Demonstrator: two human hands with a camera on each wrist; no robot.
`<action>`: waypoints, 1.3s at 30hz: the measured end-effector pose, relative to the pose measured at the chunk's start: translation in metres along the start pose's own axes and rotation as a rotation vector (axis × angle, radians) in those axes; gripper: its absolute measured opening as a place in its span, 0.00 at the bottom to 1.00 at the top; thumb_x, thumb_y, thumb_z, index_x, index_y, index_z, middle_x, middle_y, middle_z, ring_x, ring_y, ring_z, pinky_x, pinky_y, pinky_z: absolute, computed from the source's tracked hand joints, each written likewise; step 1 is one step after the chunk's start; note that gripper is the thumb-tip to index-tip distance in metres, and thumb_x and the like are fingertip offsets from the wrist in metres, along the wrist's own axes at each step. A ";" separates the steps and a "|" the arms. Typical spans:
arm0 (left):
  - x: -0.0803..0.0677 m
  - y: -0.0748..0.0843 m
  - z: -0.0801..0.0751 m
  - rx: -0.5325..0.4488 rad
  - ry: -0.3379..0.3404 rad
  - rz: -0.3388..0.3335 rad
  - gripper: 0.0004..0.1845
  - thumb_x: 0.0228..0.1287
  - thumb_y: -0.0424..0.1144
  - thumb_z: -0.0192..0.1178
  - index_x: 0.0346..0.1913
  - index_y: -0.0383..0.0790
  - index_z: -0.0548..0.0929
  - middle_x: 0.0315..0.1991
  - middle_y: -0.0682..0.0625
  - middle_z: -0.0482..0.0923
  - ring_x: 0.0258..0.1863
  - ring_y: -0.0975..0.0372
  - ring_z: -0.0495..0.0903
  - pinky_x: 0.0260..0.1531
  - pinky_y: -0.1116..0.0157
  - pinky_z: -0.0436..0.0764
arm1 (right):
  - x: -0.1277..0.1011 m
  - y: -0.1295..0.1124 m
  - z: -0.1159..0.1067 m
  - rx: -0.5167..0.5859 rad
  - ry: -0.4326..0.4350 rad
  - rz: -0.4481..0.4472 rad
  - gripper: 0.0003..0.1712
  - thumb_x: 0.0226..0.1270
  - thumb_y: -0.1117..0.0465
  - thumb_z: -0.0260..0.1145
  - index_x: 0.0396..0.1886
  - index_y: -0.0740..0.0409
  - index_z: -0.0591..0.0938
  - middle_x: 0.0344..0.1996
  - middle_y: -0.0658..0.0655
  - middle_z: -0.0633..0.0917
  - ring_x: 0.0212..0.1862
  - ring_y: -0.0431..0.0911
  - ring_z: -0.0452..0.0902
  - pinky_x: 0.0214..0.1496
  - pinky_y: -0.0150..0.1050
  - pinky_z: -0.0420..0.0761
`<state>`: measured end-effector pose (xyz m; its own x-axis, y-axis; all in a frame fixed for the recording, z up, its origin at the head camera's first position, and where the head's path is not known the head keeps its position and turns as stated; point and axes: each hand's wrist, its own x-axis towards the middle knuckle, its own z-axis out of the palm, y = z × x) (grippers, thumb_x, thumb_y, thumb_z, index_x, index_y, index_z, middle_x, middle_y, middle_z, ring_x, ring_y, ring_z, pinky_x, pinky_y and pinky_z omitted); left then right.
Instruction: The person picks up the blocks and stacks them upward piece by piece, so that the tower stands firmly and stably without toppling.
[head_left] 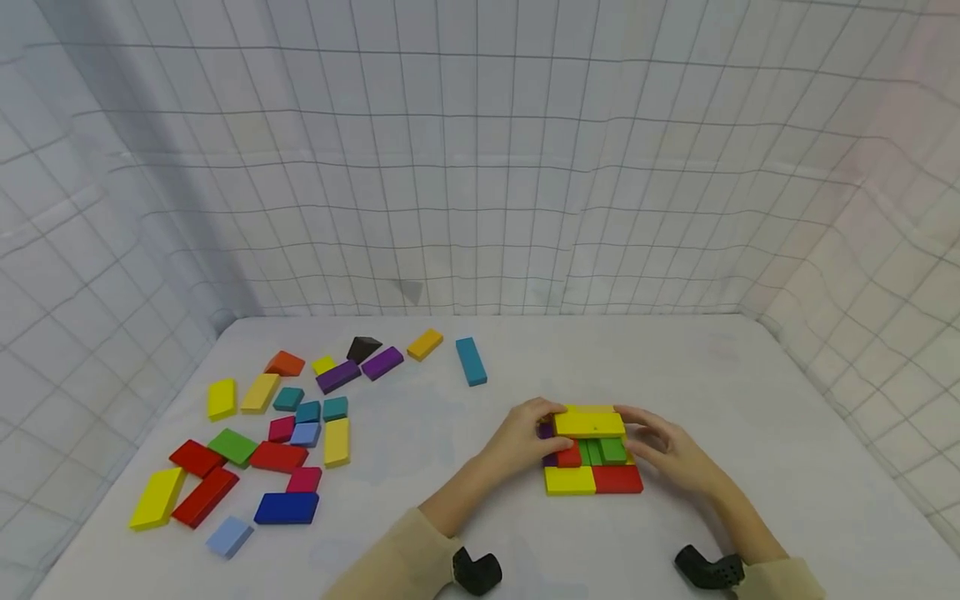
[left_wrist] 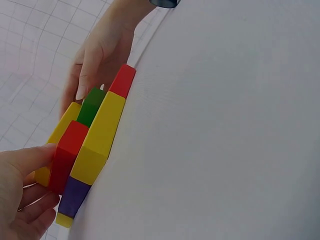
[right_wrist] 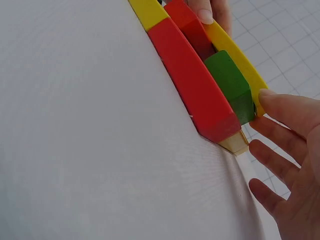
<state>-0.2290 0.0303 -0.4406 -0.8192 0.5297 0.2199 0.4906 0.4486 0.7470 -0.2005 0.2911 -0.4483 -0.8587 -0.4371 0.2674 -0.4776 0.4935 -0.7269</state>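
On white table point(head_left: 750, 392), gridded cloth walls point(head_left: 480, 167) around.

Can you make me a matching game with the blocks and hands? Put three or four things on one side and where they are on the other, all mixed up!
Things:
1. long yellow block
2. teal block
3. dark blue block
4. left hand

Places:
A. lying alone on the table, behind the stack
B. touching the left side of the stack
C. on top of the stack, between both hands
D. at the near edge of the loose pile on the left

Pairs: 1-C, 2-A, 3-D, 4-B
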 end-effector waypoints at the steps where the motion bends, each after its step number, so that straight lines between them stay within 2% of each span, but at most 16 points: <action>1: 0.000 -0.001 0.000 -0.006 0.003 0.006 0.23 0.56 0.44 0.64 0.53 0.37 0.77 0.46 0.49 0.77 0.42 0.63 0.74 0.48 0.70 0.75 | 0.000 -0.001 -0.001 -0.013 0.005 0.004 0.26 0.64 0.64 0.60 0.62 0.59 0.68 0.58 0.60 0.73 0.59 0.36 0.66 0.58 0.32 0.70; 6: -0.002 -0.004 -0.001 -0.036 0.011 0.023 0.21 0.58 0.42 0.63 0.53 0.36 0.77 0.45 0.48 0.78 0.42 0.62 0.76 0.47 0.71 0.75 | 0.005 -0.003 -0.003 -0.032 -0.002 0.044 0.25 0.64 0.60 0.61 0.60 0.57 0.71 0.57 0.57 0.75 0.58 0.45 0.69 0.57 0.42 0.73; 9: -0.004 -0.004 -0.001 -0.041 0.016 0.018 0.21 0.58 0.42 0.62 0.53 0.36 0.77 0.45 0.48 0.78 0.43 0.62 0.76 0.47 0.71 0.76 | 0.008 -0.004 -0.003 -0.019 -0.022 0.057 0.24 0.64 0.58 0.61 0.59 0.56 0.72 0.57 0.57 0.75 0.57 0.42 0.69 0.56 0.43 0.73; 14: -0.005 -0.004 -0.001 -0.048 0.013 0.004 0.22 0.58 0.43 0.62 0.54 0.37 0.77 0.46 0.49 0.78 0.44 0.62 0.76 0.47 0.71 0.76 | 0.010 -0.003 -0.004 0.010 -0.036 0.050 0.23 0.63 0.59 0.61 0.58 0.58 0.73 0.56 0.58 0.76 0.55 0.34 0.69 0.55 0.37 0.74; 17: -0.004 -0.006 -0.005 -0.026 0.007 0.014 0.25 0.57 0.46 0.63 0.56 0.37 0.75 0.49 0.49 0.77 0.47 0.62 0.75 0.50 0.68 0.75 | 0.009 -0.001 -0.004 0.024 -0.034 0.036 0.23 0.63 0.60 0.62 0.58 0.59 0.73 0.55 0.59 0.76 0.54 0.32 0.69 0.54 0.35 0.74; 19: -0.002 -0.012 -0.011 0.017 0.036 0.033 0.27 0.57 0.48 0.62 0.57 0.39 0.74 0.52 0.48 0.75 0.51 0.60 0.73 0.54 0.65 0.72 | 0.009 -0.001 -0.004 0.031 -0.032 0.034 0.23 0.63 0.60 0.61 0.58 0.59 0.73 0.55 0.59 0.76 0.54 0.32 0.69 0.54 0.35 0.75; 21: 0.000 -0.023 -0.021 0.064 0.096 0.053 0.27 0.58 0.49 0.61 0.58 0.39 0.73 0.55 0.47 0.73 0.56 0.57 0.71 0.57 0.60 0.69 | 0.009 0.000 -0.004 0.038 -0.028 0.037 0.23 0.63 0.61 0.61 0.58 0.59 0.73 0.55 0.59 0.76 0.54 0.31 0.69 0.53 0.35 0.74; 24: 0.004 -0.046 -0.040 0.138 0.211 0.056 0.25 0.59 0.46 0.60 0.57 0.38 0.73 0.58 0.44 0.71 0.60 0.53 0.67 0.61 0.55 0.64 | 0.008 0.000 -0.004 0.040 -0.022 0.030 0.23 0.63 0.61 0.61 0.58 0.59 0.73 0.55 0.59 0.76 0.53 0.31 0.69 0.53 0.35 0.75; 26: 0.004 -0.061 -0.053 0.182 0.259 0.035 0.25 0.59 0.43 0.61 0.57 0.38 0.73 0.58 0.43 0.71 0.60 0.52 0.66 0.61 0.53 0.63 | 0.009 0.000 -0.003 0.042 -0.022 0.022 0.23 0.63 0.62 0.62 0.58 0.59 0.72 0.55 0.60 0.76 0.54 0.31 0.69 0.53 0.35 0.75; 28: 0.004 -0.074 -0.063 0.238 0.271 0.006 0.26 0.57 0.42 0.63 0.58 0.39 0.73 0.59 0.43 0.70 0.61 0.51 0.65 0.61 0.51 0.62 | 0.009 0.000 -0.003 0.040 -0.022 0.012 0.23 0.63 0.62 0.62 0.58 0.60 0.72 0.55 0.60 0.76 0.54 0.31 0.69 0.53 0.35 0.75; 30: 0.003 -0.082 -0.071 0.302 0.248 -0.021 0.26 0.57 0.43 0.63 0.59 0.40 0.72 0.61 0.43 0.67 0.62 0.49 0.63 0.61 0.49 0.61 | 0.009 0.001 -0.003 0.040 -0.022 0.014 0.23 0.63 0.62 0.62 0.58 0.59 0.72 0.55 0.60 0.76 0.53 0.30 0.69 0.53 0.34 0.75; 34: 0.000 -0.089 -0.077 0.375 0.188 -0.064 0.26 0.59 0.48 0.60 0.60 0.42 0.73 0.64 0.39 0.61 0.63 0.44 0.60 0.60 0.46 0.59 | 0.009 0.001 -0.002 0.050 -0.022 0.012 0.23 0.63 0.62 0.61 0.58 0.60 0.72 0.55 0.61 0.76 0.53 0.29 0.69 0.52 0.33 0.75; 36: -0.001 -0.090 -0.077 0.362 0.189 -0.091 0.25 0.59 0.49 0.60 0.58 0.41 0.74 0.64 0.39 0.60 0.63 0.44 0.60 0.61 0.47 0.60 | 0.010 0.001 -0.001 0.055 -0.022 0.013 0.23 0.63 0.62 0.62 0.58 0.61 0.72 0.55 0.61 0.75 0.53 0.29 0.68 0.52 0.32 0.74; 39: 0.000 -0.092 -0.074 0.285 0.242 -0.099 0.19 0.58 0.44 0.62 0.51 0.40 0.78 0.62 0.41 0.63 0.62 0.47 0.63 0.60 0.51 0.64 | 0.010 0.002 -0.001 0.054 -0.021 0.013 0.23 0.63 0.62 0.62 0.58 0.61 0.72 0.55 0.61 0.75 0.53 0.29 0.68 0.53 0.32 0.75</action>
<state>-0.2962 -0.0643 -0.4633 -0.8965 0.3041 0.3223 0.4406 0.6893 0.5751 -0.2098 0.2883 -0.4464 -0.8606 -0.4466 0.2448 -0.4550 0.4582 -0.7636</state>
